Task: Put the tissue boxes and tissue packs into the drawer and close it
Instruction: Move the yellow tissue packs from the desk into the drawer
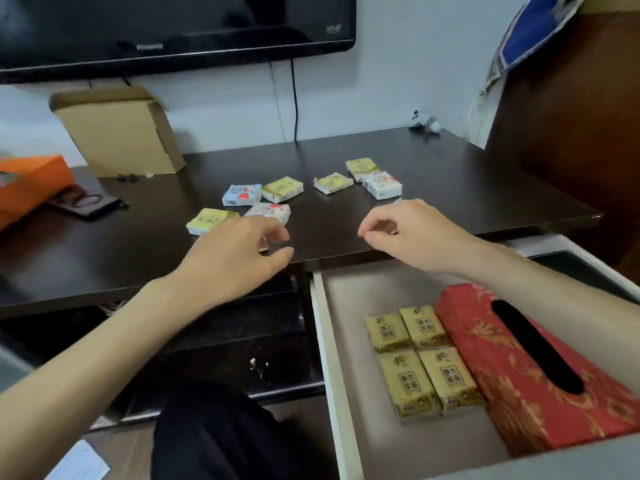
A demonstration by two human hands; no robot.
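The drawer (332,358) stands pulled out at the lower right. Inside lie a red patterned tissue box (491,382) and several gold-brown tissue packs (420,362). On the dark desk (104,258) several small packs are scattered: yellow ones (282,189) (207,220), a blue-and-red one (241,194) and white ones (382,184). My left hand (235,258) hovers over the desk edge just in front of the near yellow pack, fingers curled and holding nothing. My right hand (412,233) hovers over the desk's front edge above the drawer, fingers loosely bent, empty.
An orange tissue box (24,183) sits at the desk's far left beside a dark phone (86,201). A cardboard box (121,133) leans at the back wall under a TV (173,26). A small figurine (424,123) stands at the back right.
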